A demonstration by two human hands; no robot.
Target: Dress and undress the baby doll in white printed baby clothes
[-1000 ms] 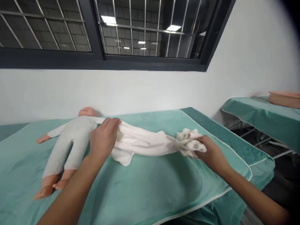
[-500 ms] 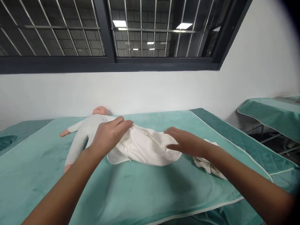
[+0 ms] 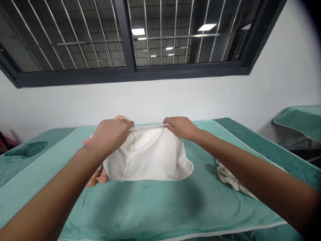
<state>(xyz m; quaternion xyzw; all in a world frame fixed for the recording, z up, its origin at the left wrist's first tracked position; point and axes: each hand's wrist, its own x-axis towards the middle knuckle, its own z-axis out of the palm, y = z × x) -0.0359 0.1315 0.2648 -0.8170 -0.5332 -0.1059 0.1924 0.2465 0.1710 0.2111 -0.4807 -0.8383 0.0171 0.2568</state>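
A white cloth garment [image 3: 152, 154] hangs between my two hands, its upper edge stretched level and its lower part draping above the green cover. My left hand [image 3: 114, 134] pinches the garment's upper left edge. At the upper right edge, my right hand [image 3: 182, 127] is closed on the same garment. Behind my left forearm lies a baby doll [image 3: 102, 176]; its feet, one hand and the top of its head show, and the rest is hidden. A crumpled patterned cloth [image 3: 232, 177] rests on the cover to the right, partly behind my right forearm.
The bed's light green cover [image 3: 150, 214] has a white piped edge and lies over darker green quilting. Beyond it stand a white wall [image 3: 160, 100] and a dark-framed barred window [image 3: 130, 70]. Another green-covered bed [image 3: 301, 120] stands at the right.
My right hand let go of the crumpled patterned cloth, moved left and took hold of the white garment's edge. The garment is now spread and raised in front of the doll. The view turned left.
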